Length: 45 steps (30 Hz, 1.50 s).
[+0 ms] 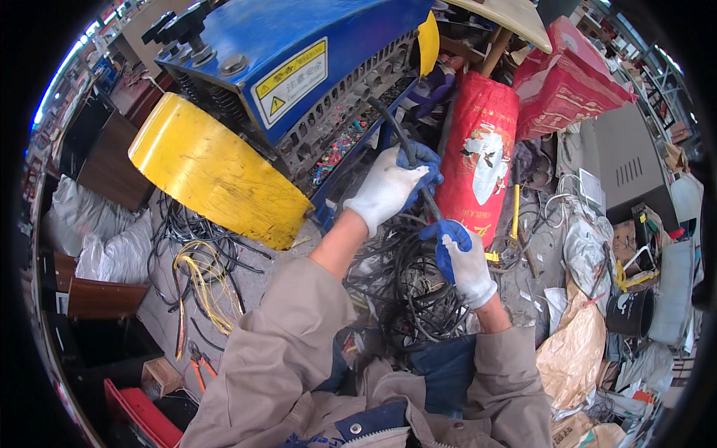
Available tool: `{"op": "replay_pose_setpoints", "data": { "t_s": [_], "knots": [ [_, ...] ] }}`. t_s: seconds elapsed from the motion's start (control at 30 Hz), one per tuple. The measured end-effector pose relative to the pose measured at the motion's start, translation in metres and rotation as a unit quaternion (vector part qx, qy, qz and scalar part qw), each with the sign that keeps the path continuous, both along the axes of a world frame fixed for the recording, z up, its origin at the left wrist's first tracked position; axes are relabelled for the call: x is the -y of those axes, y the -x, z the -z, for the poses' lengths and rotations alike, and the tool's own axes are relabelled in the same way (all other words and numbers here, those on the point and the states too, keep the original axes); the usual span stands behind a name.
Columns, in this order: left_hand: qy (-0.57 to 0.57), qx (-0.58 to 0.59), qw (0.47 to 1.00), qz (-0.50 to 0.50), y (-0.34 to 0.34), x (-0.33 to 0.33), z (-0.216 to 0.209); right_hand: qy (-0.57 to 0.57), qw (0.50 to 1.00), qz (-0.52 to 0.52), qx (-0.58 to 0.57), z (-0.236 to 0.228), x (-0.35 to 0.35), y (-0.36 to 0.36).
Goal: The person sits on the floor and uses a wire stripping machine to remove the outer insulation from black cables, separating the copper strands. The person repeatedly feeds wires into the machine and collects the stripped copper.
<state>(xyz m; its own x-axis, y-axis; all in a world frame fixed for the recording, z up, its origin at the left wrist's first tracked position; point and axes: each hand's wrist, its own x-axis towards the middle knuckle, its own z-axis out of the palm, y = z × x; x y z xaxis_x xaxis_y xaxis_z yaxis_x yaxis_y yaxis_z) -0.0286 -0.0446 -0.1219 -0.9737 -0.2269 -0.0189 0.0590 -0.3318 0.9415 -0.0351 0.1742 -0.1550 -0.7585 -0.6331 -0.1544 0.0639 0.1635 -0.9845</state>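
Observation:
A thick black cable (401,134) runs from a hole in the front plate of a blue wire-stripping machine (336,45) down through both my hands. My left hand (394,181), in a white glove with blue palm coating, is closed round the cable close to the machine. Farther down the same cable, my right hand (461,260), gloved alike, grips it with curled fingers. Below my hands lies a tangled heap of black cables (403,287). Bits of coloured scrap (345,153) lie under the row of holes.
Yellow guards (216,172) flank the machine. A red sack (478,149) stands just right of my hands. Stripped yellow wires (205,287) and orange-handled pliers (200,367) lie on the floor at left. White sacks (112,243) and a crumpled brown bag (575,343) sit farther out.

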Motion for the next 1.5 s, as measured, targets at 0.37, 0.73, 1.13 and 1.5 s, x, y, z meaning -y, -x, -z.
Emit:
{"op": "replay_pose_setpoints", "data": {
  "t_s": [0.37,0.73,1.13,1.5],
  "knots": [
    [-0.111,-0.016,0.989,-0.098,0.006,0.022,0.01,-0.033,0.998,-0.028,0.049,-0.042,0.055,0.047],
    [-0.165,0.169,0.972,0.025,-0.021,-0.039,0.056,-0.082,0.993,-0.055,-0.058,0.006,0.061,0.046],
    [-0.066,0.079,0.994,0.024,-0.025,-0.078,0.063,-0.134,0.961,-0.022,-0.241,0.033,-0.008,0.026],
    [-0.335,0.082,0.938,0.016,-0.011,-0.066,0.039,-0.235,0.942,-0.058,-0.232,0.052,-0.044,0.034]
  ]
}}
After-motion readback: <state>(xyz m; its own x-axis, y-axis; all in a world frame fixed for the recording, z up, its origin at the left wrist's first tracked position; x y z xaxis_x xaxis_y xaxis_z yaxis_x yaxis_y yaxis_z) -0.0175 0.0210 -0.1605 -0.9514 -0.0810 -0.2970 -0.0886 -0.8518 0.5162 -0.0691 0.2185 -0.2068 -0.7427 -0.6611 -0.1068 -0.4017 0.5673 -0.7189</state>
